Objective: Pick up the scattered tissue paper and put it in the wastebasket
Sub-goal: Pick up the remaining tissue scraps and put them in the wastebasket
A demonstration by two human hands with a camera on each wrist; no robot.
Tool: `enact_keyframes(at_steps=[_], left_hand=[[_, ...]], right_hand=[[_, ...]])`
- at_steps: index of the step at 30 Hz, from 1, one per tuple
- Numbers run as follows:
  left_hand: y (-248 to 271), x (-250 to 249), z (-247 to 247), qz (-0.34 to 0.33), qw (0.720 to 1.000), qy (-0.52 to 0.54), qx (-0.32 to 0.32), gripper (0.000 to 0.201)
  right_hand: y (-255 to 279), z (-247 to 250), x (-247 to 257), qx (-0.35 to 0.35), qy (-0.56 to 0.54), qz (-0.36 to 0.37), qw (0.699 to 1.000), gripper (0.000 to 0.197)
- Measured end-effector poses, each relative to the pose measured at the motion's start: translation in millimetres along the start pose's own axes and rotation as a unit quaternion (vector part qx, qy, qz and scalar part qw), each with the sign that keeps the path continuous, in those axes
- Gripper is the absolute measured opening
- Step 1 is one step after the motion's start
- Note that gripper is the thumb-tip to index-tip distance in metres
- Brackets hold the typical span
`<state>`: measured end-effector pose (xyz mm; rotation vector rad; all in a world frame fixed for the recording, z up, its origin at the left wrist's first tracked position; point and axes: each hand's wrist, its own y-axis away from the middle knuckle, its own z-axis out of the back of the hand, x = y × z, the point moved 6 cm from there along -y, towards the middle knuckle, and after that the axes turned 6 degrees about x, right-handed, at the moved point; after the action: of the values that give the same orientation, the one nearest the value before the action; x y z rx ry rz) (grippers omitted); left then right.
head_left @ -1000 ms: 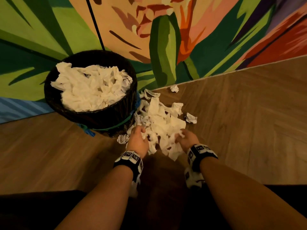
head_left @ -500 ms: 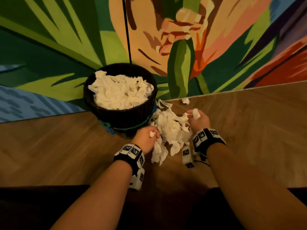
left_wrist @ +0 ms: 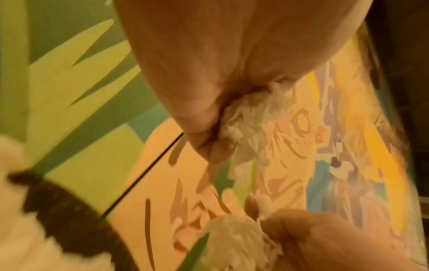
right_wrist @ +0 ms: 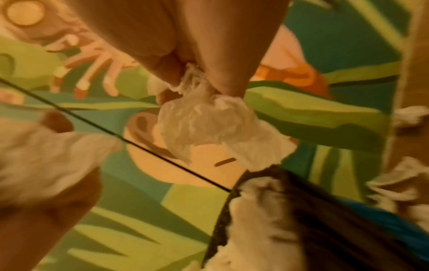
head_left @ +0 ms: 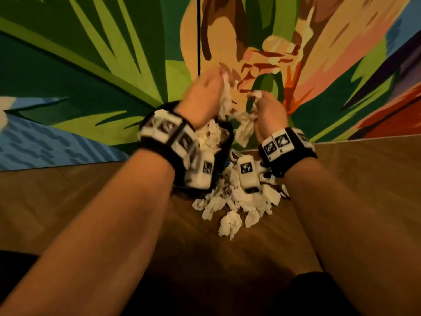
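Both hands are raised above the black wastebasket (head_left: 226,142), which my wrists mostly hide; it is heaped with white tissue (head_left: 209,135). My left hand (head_left: 205,99) grips a crumpled wad of tissue (left_wrist: 250,117), blurred by motion. My right hand (head_left: 267,110) clutches another bunch of tissue (right_wrist: 204,119) that hangs below the fist toward the basket rim (right_wrist: 223,210). A pile of scattered tissue (head_left: 237,201) lies on the wooden floor just right of the basket, under my right wrist.
A painted wall (head_left: 91,76) with green leaves and a flower stands right behind the basket. Wooden floor (head_left: 364,179) stretches right and left. A blue-green band (right_wrist: 383,220) shows at the basket's side. A dark edge (head_left: 18,281) borders the bottom of the head view.
Both hands have lifted from the floor pile with tissue in their grip and risen over the wastebasket. The head view has moved closer and tilted up.
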<state>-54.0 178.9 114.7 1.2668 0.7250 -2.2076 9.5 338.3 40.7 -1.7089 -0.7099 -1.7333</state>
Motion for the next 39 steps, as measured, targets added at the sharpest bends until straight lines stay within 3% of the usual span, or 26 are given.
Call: enact_keyframes(at_steps=[3, 6, 10, 13, 16, 20, 22, 24, 27, 30, 32, 34, 39], left_hand=[[-32.0, 9.5, 56.1, 0.016, 0.996, -0.064, -0.053, 0.031], [-45.1, 42.5, 92.9, 0.054, 0.976, -0.207, -0.031, 0.034], [-49.8, 74.1, 119.9, 0.046, 0.974, -0.207, -0.077, 0.017], [-47.1, 91.8, 108.6, 0.037, 0.972, -0.230, -0.037, 0.013], [-35.7, 119.0, 87.2, 0.079, 0.939, -0.322, 0.090, 0.022], [-10.6, 154.7, 70.1, 0.171, 0.875, -0.382, 0.241, 0.068], [-1.4, 165.8, 61.0, 0.187, 0.841, -0.407, 0.303, 0.094], [2.2, 172.9, 54.7, 0.194, 0.816, -0.434, 0.329, 0.110], [-0.6, 178.4, 42.5, 0.189, 0.805, -0.465, 0.316, 0.103], [-3.5, 184.8, 27.6, 0.187, 0.789, -0.492, 0.317, 0.089], [-4.5, 188.3, 21.5, 0.186, 0.777, -0.505, 0.326, 0.066], [-7.1, 191.6, 18.6, 0.189, 0.771, -0.514, 0.326, 0.056], [-10.9, 207.3, 10.8, 0.195, 0.735, -0.551, 0.343, 0.071]], right_hand=[[-15.2, -36.1, 35.6, 0.048, 0.017, 0.055, 0.997, 0.025], [-24.7, -63.4, 59.6, 0.067, -0.012, 0.113, 0.991, 0.028], [-32.5, -89.1, 56.0, 0.060, -0.004, 0.147, 0.987, 0.028], [-34.7, -97.8, 26.6, 0.074, 0.169, 0.118, 0.976, 0.026], [-29.2, -99.7, -8.5, 0.176, 0.421, 0.055, 0.888, 0.005], [-16.9, -105.4, -37.8, 0.326, 0.583, 0.010, 0.744, 0.061], [-12.2, -109.6, -48.0, 0.372, 0.639, 0.009, 0.673, 0.077], [-11.6, -113.5, -58.2, 0.383, 0.671, 0.003, 0.635, 0.079], [-13.7, -119.3, -69.7, 0.357, 0.716, 0.008, 0.600, 0.072], [-12.1, -128.7, -73.8, 0.320, 0.768, 0.056, 0.552, 0.060], [-13.4, -133.3, -76.6, 0.302, 0.779, 0.070, 0.545, 0.055], [-16.1, -136.1, -82.8, 0.315, 0.752, 0.056, 0.577, 0.049], [-16.8, -138.6, -91.7, 0.354, 0.687, 0.026, 0.634, 0.033]])
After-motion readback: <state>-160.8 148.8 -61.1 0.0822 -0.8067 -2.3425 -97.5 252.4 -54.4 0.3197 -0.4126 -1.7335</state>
